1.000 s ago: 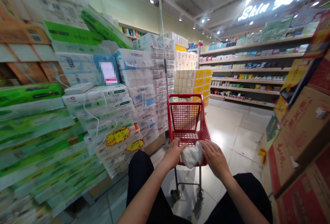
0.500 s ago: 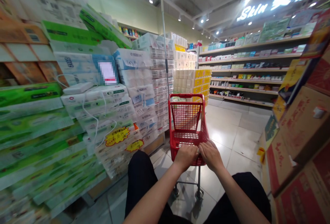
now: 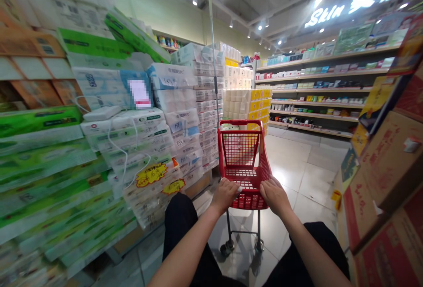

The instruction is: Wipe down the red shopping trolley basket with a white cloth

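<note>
A small red plastic shopping cart (image 3: 247, 200) with a latticed basket stands upright right in front of me, on thin dark legs with casters. My left hand (image 3: 225, 194) is closed over the left end of its near rim. Something small and white shows at the tip of the left thumb; I cannot make out what it is. On the right end of the same rim, my right hand (image 3: 275, 195) is wrapped closed. No goods show in the basket. Both forearms reach forward between my dark-trousered knees.
Stacked tissue packs (image 3: 132, 137) rise close on the left, with yellow price signs (image 3: 151, 175) and a white cable. Cardboard boxes (image 3: 391, 159) line the right side. Yellow-and-white paper packs (image 3: 247, 102) stand beyond the cart. Farther back are shelves (image 3: 310, 88) of small goods.
My hands have moved apart along the rim, the left one to the left and the right one slightly to the right. The cart's base has swung a little.
</note>
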Demonstrator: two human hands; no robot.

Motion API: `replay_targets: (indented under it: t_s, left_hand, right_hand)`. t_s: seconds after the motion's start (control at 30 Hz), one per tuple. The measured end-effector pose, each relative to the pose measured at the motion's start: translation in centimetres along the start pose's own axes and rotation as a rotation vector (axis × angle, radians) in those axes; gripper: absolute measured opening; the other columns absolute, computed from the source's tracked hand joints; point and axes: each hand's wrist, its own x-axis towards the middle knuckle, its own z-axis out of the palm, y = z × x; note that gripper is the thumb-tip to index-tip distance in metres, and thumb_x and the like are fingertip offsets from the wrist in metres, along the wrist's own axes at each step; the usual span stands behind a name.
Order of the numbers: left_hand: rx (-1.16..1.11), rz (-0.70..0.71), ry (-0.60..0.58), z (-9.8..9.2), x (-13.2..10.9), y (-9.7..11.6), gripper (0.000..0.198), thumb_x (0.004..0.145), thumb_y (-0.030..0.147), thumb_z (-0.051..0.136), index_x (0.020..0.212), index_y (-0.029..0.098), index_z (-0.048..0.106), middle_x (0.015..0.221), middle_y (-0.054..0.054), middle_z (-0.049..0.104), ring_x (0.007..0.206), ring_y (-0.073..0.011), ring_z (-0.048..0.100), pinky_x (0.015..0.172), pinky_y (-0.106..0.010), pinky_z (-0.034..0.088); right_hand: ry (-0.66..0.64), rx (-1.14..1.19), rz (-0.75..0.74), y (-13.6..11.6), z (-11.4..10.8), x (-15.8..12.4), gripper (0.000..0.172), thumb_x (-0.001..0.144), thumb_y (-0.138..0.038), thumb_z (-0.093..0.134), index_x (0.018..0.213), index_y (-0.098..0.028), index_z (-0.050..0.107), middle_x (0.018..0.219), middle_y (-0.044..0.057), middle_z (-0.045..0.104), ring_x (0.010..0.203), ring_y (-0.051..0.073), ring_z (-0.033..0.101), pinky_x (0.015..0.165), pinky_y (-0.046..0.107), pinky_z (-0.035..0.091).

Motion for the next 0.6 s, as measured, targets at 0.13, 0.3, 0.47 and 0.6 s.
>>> replay_targets:
  t_s: [0.13, 0.3, 0.47, 0.6]
  left_hand:
    - [0.023, -0.065, 0.018, 1.0, 0.8, 2.9, 0.013, 0.095, 0.028, 0.046, 0.101, 0.021, 0.056, 0.095, -0.004, 0.060, 0.095, -0.0199, 0.055, 0.099, -0.042, 0.035]
    - [0.007, -0.062, 0.016, 1.1, 1.2, 5.5, 0.019, 0.096, 0.022, 0.041, 0.110, 0.021, 0.054, 0.098, -0.005, 0.061, 0.094, -0.0207, 0.055, 0.100, -0.041, 0.035]
    - [-0.045, 0.159, -0.055, 0.0, 0.6, 5.4, 0.029, 0.099, 0.029, 0.036, 0.122, 0.020, 0.050, 0.103, -0.006, 0.062, 0.098, -0.0201, 0.056, 0.098, -0.038, 0.036]
    - [-0.109, 0.343, -0.112, -1.2, 0.3, 4.0, 0.033, 0.099, 0.030, 0.038, 0.130, 0.022, 0.047, 0.111, -0.006, 0.062, 0.104, -0.0177, 0.055, 0.102, -0.035, 0.034]
  right_hand:
    - [0.021, -0.056, 0.002, -2.6, 0.3, 0.5, 0.029, 0.097, -0.024, 0.034, 0.080, -0.021, 0.057, 0.080, 0.004, 0.062, 0.088, 0.020, 0.054, 0.096, 0.038, 0.031]
    - [-0.003, -0.011, 0.063, -4.8, 0.9, -0.3, 0.034, 0.099, -0.024, 0.029, 0.083, -0.020, 0.058, 0.081, 0.003, 0.061, 0.079, 0.016, 0.053, 0.080, 0.032, 0.033]
    - [-0.037, 0.106, -0.025, -2.3, 0.4, -2.7, 0.035, 0.098, -0.024, 0.027, 0.085, -0.020, 0.058, 0.085, 0.004, 0.061, 0.084, 0.017, 0.053, 0.086, 0.032, 0.033]
    - [0.025, 0.157, -0.074, -0.7, 0.4, -4.4, 0.033, 0.097, -0.024, 0.028, 0.094, -0.019, 0.061, 0.092, 0.005, 0.063, 0.089, 0.018, 0.054, 0.090, 0.034, 0.034]
